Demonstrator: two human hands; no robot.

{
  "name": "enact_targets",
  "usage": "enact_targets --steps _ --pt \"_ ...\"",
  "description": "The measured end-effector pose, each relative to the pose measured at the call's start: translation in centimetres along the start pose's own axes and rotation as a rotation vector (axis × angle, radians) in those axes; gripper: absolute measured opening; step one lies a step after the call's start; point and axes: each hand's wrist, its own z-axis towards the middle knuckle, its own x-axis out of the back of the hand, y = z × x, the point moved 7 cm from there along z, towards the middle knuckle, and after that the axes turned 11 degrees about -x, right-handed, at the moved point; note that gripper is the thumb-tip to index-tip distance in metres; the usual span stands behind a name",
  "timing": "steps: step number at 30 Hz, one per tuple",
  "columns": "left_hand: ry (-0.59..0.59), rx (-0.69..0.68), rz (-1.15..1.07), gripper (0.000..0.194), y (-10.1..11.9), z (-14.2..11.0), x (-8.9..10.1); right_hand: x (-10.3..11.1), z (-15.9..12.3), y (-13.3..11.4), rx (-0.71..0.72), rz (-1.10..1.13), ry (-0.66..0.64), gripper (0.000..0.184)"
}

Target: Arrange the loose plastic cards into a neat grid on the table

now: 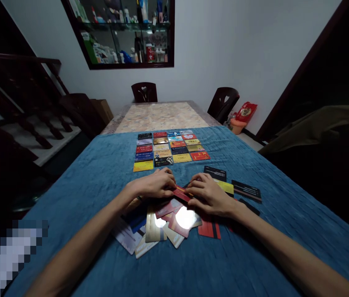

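Twenty cards (pixel 182 158) make up the far layout, set in four columns of five. One messy heap of loose cards (pixel 155 231) lies nearer; these overlap too much to count. There are three chairs (pixel 223 102), one worktop (pixel 168 113), one blue cloth (pixel 100 177), one cardboard box (pixel 102 108) at left, and one red bag (pixel 246 112) and one orange bucket (pixel 237 126) at right.

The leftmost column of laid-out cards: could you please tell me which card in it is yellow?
It is the yellow card at the near end, next to the blue card; beyond lie the red card, pale card and black card.
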Motion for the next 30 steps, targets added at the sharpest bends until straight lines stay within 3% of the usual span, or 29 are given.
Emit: enact_targets --steps 4,10,16,30 --pt "0.043 0.001 -0.047 0.021 -0.5 0.0 0.6 0.2 -0.1 0.6 0.009 0.000 0.098 0.032" --pt "0.245 0.077 -0.063 0.021 -1.9 0.2 1.2 0.3 -0.1 2.4 -0.074 -0.010 0.270 0.028" --pt "0.328 0.126 -0.070 0.028 -2.1 0.6 0.9 0.2 -0.1 3.4 -0.159 0.053 0.258 0.022" --pt "0.615 0.212 -0.135 0.021 -3.4 0.3 0.9 0.1 0.0 4.5 -0.242 0.128 0.263 0.014"
